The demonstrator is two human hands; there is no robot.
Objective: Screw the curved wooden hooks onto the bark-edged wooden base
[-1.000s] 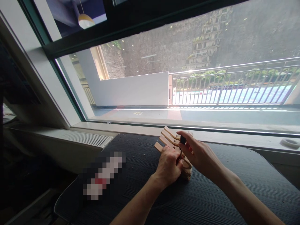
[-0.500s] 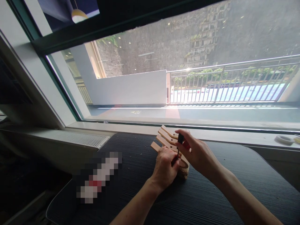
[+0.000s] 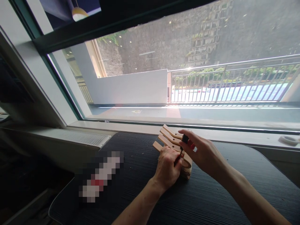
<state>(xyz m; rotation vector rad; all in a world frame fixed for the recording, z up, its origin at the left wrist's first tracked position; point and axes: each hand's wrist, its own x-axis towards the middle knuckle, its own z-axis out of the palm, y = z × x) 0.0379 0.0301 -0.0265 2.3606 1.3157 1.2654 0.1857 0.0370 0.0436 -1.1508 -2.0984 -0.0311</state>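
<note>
A light wooden piece (image 3: 169,139) with several flat prongs pointing toward the window lies on the dark ribbed table (image 3: 211,200). My left hand (image 3: 167,168) lies curled over its near end, pressing it down. My right hand (image 3: 203,153) pinches a small tool with a black and red handle (image 3: 184,141), its thin dark shaft pointing down onto the wood beside my left thumb.
A wide window (image 3: 187,68) with a sill runs behind the table, with a railing and a stone wall outside. A vent grille (image 3: 79,137) sits at the left. A roll of tape (image 3: 289,140) lies on the sill at the far right. A blurred object (image 3: 100,176) rests on the table's left.
Both hands stay on the wooden piece. The right hand with the tool has shifted slightly back and forth; the camera view has swung a little.
</note>
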